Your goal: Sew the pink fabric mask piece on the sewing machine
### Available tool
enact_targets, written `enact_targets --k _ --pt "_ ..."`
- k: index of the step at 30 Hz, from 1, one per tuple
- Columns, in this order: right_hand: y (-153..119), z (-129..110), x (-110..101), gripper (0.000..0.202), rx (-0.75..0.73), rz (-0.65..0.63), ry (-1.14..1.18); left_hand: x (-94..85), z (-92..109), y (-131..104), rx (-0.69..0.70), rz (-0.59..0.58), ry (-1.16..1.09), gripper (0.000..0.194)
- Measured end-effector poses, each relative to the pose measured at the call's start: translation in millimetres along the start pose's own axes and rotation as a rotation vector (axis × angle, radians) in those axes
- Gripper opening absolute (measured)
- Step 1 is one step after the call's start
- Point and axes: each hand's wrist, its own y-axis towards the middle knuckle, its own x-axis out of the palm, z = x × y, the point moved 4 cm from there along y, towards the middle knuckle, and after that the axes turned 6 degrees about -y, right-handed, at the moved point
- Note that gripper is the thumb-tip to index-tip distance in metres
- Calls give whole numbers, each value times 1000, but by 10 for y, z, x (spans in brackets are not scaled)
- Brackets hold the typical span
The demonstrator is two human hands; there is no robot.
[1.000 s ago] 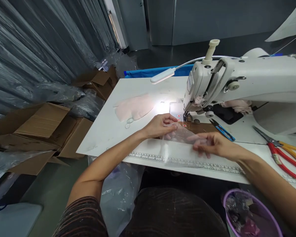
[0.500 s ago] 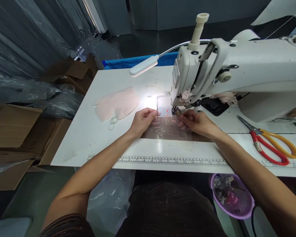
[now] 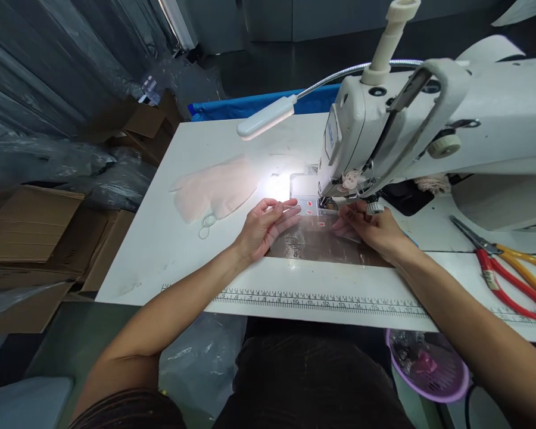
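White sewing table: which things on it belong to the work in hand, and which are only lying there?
Seem to be in use:
- thin see-through sheet, between left hand and right hand
- white sewing machine
- white lamp, lit beside it

Seem to be only lying there:
- pale pink cloth
- thin pale loops
- metal scissors with red and yellow handles

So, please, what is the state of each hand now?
Left hand: holding sheer material, fingers partly closed.
Right hand: also holding it, fingers bent.
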Motion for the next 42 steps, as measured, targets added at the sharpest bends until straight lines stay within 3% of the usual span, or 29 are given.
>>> enact_targets --k 5,8,10,13,15,18,20,22,25,28,31,33,35,38,40,42 --pt "-64 21 55 47 -144 -57 -232 -15 9 21 14 6 70 18" --pt "-210 -47 34 38 -228 -170 -387 -1 6 -63 12 -5 105 24" --pt "-329 -91 -25 31 -210 -299 -388 34 -23 -175 -29 -35 181 28" --pt "-419 -86 -154 35 -51 -438 -261 105 -61 -321 -91 -112 356 32" --pt "-361 -52 -251 39 26 -364 -205 124 -14 -321 -25 -113 551 30" --pt "-189 -16 -380 38 7 -55 -303 122 186 -194 313 -5 1062 25" --pt "-124 -28 -421 36 -53 123 -439 144 264 -103 536 -8 1371 23" --pt "-125 -48 -422 36 -104 207 -526 180 217 -46 654 -208 1504 22" --pt "-205 -61 -393 37 -157 240 -486 220 36 -76 687 -637 1479 26" --pt "-289 -60 -304 40 -202 202 -286 207 -37 -128 704 -768 1449 29" --pt "-304 -85 -95 46 -194 126 -127 179 58 -159 760 -753 1329 36" --pt "-276 -146 101 48 -188 98 -117 142 177 -159 738 -673 1176 43" --pt "-231 -231 308 53 -191 54 -65 87 265 -143 600 -569 1009 53" --pt "-168 -335 528 70 -201 -130 114 17 260 -133 286 -460 850 70" --pt "-141 -345 510 65 -220 -223 90 -7 223 -144 173 -370 882 71" --pt "-120 -298 351 45 -260 -199 -119 -12 202 -156 159 -268 963 66"
